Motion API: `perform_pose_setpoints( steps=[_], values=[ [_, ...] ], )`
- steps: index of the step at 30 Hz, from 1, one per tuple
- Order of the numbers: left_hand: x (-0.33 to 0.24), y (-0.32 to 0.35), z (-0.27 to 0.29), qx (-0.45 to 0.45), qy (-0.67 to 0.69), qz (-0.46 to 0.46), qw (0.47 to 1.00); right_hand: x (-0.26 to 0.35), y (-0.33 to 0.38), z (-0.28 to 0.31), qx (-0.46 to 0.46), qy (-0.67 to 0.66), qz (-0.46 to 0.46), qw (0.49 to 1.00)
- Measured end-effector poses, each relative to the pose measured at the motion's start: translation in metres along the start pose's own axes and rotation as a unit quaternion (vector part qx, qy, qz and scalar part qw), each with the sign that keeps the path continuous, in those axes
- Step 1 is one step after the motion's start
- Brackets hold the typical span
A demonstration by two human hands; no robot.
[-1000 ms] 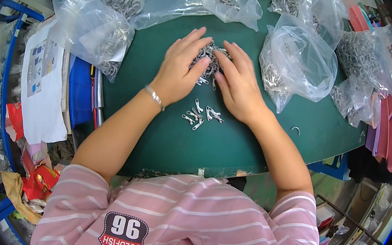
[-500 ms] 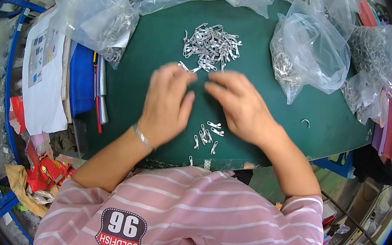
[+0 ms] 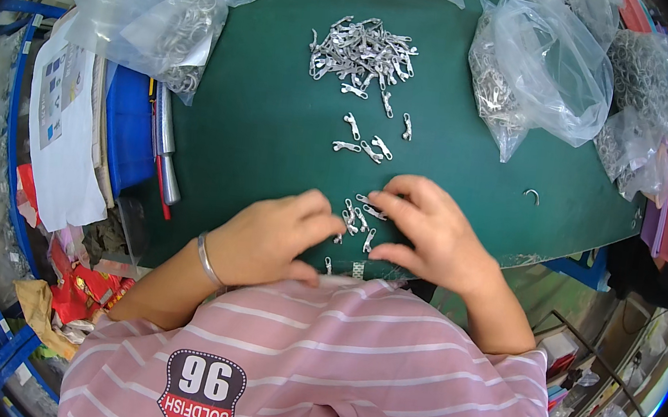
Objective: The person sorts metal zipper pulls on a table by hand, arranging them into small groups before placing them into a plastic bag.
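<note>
A: Where are the zipper pulls the hands work on?

B: A small cluster of silver zipper pulls [image 3: 359, 218] lies on the near edge of the green mat [image 3: 262, 118], right between the two hands. The left hand [image 3: 269, 234] rests palm down just left of it, fingers loosely curled, fingertips touching the nearest pieces, gripping nothing that I can see. The right hand [image 3: 430, 232] sits just right of it, fingers bent, with the tips on the pulls; whether it pinches one I cannot tell.

A: What differs from a moment ago?

B: A second ago both hands were far out on the mat, covering the big pile of zipper pulls [image 3: 364, 51]. Half a second ago they had drawn back toward the body. Now they are nearer still, at the mat's near edge, and the pile lies uncovered at the far side. The near cluster has come along with them.

A: And between the pile and the hands?

B: A few stray pulls [image 3: 366, 142] lie scattered in a trail. A single small metal hook [image 3: 531, 196] lies alone to the right.

A: Around the mat?

B: Clear plastic bags of metal parts: one at far left [image 3: 154, 15], one at far right [image 3: 535, 67]. A silver bracelet [image 3: 209, 260] circles the left wrist.
</note>
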State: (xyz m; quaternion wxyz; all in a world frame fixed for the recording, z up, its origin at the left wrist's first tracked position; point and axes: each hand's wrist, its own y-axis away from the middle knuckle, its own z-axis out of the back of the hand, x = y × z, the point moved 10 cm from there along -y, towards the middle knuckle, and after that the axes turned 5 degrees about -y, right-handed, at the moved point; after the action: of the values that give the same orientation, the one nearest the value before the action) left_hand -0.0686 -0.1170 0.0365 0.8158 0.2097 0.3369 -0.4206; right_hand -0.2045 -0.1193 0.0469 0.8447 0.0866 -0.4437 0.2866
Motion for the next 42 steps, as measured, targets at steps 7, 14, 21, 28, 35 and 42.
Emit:
perform_pose_setpoints(
  steps=[7,14,21,28,35,42],
  values=[
    [-0.006,-0.006,-0.007,-0.156,-0.084,-0.024,0.984,0.005,-0.011,-0.015,-0.078,-0.009,0.019,0.997],
    [0.016,-0.018,0.038,-0.332,-0.058,0.066,0.939,-0.010,-0.039,0.019,-0.207,0.086,-0.010,0.975],
    [0.037,-0.024,0.035,-0.278,-0.071,0.096,0.953,-0.012,-0.033,0.017,-0.189,0.075,-0.012,0.979],
    [0.036,-0.023,0.039,-0.283,-0.030,0.117,0.951,-0.023,-0.021,0.029,-0.245,0.055,-0.045,0.967],
    [0.027,-0.031,0.038,-0.280,-0.098,0.051,0.954,-0.016,-0.036,0.014,-0.206,0.119,-0.030,0.971],
    [0.031,-0.025,0.043,-0.305,-0.042,0.125,0.943,-0.010,-0.041,0.014,-0.203,0.109,-0.033,0.973]
  ],
)
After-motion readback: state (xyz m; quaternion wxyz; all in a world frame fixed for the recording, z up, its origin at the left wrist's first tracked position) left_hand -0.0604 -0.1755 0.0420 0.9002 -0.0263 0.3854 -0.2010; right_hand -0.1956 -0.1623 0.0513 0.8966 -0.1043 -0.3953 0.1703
